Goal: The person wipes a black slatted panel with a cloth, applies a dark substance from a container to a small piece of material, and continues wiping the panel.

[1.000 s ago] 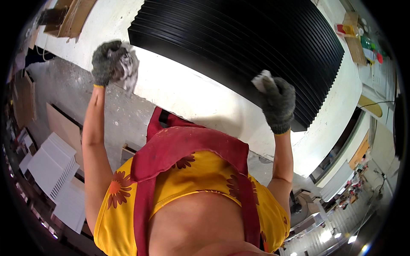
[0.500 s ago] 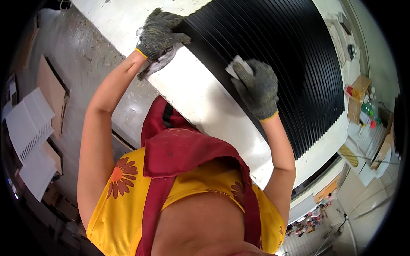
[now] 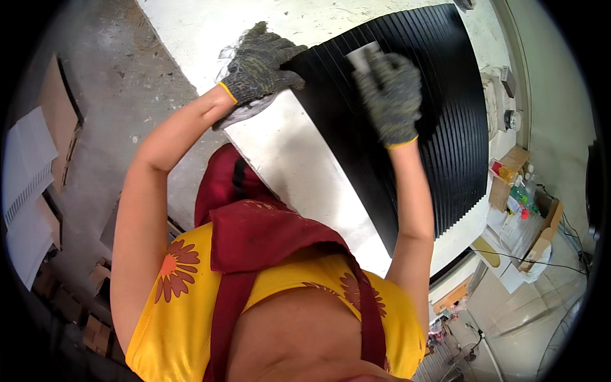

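A fan of overlapping glossy black strips (image 3: 449, 143) lies across the white worktable (image 3: 299, 162). My left hand (image 3: 259, 67), in a grey knitted glove with a yellow cuff, rests open at the strips' left end, fingers stretched out and fingertips at the corner. Beneath its wrist is a crumpled whitish bundle (image 3: 251, 111), partly hidden; I cannot make out what it is. My right hand (image 3: 393, 95), gloved alike, is closed on a small white pad (image 3: 361, 56) against the black strips. The fingers cover part of the pad, so its exact kind is unclear.
At the right stand an open cardboard box (image 3: 544, 232) and small bottles (image 3: 523, 194). Small blocks (image 3: 507, 81) sit along the table's far right edge. On the left, brown boards (image 3: 60, 121) and white slotted sheets (image 3: 28, 165) stand above the grey floor (image 3: 121, 83).
My right hand has moved away from me over the black strips with the white pad. My left hand stays at the strips' left end while the whole view has shifted.
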`<state>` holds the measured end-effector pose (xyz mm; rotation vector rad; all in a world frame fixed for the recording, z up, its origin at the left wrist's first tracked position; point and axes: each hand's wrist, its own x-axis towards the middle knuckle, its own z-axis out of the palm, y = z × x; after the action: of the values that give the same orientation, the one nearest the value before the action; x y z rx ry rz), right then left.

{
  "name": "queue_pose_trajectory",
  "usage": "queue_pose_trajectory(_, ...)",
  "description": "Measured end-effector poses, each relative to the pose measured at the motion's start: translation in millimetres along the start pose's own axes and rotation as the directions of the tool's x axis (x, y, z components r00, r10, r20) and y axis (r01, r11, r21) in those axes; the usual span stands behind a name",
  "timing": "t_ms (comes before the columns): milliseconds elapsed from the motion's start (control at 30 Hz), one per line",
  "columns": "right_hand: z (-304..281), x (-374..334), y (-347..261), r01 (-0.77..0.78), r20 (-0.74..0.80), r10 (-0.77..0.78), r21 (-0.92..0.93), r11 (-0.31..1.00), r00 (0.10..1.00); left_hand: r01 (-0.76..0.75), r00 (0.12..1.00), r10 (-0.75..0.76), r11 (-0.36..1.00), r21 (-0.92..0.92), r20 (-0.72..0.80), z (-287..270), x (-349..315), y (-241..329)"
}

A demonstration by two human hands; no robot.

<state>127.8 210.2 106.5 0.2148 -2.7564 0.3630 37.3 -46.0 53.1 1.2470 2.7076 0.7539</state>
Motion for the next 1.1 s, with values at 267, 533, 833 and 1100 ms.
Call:
queue_pose_trajectory(267,32.2,47.2,-38.5,0.191,-0.001,-0.193,-0.149,0.97,0.981,-0.003,0.998,0.003,1.0,0.003,0.068,-1.4,5.5,-5.9)
queue_pose_trajectory(533,-15.9,68.5,89.1,-0.399,0.167,0.406,-0.075,0.914,0.898,-0.007,1.0,0.007,0.997,-0.071,-0.001,3.7,0.9,-7.6)
queue_pose_trajectory(833,21.0,90.4,53.2,0.316,0.041,-0.322,-0.349,0.882,0.946,-0.044,0.997,0.05,0.992,-0.121,0.053,4.2,6.4,-10.4)
queue_pose_trajectory(1100,4.4,119.6,145.0,-0.184,0.04,0.2,-0.247,0.951,0.979,-0.069,0.997,0.075,0.983,-0.171,0.03,-3.9,13.9,-7.1)
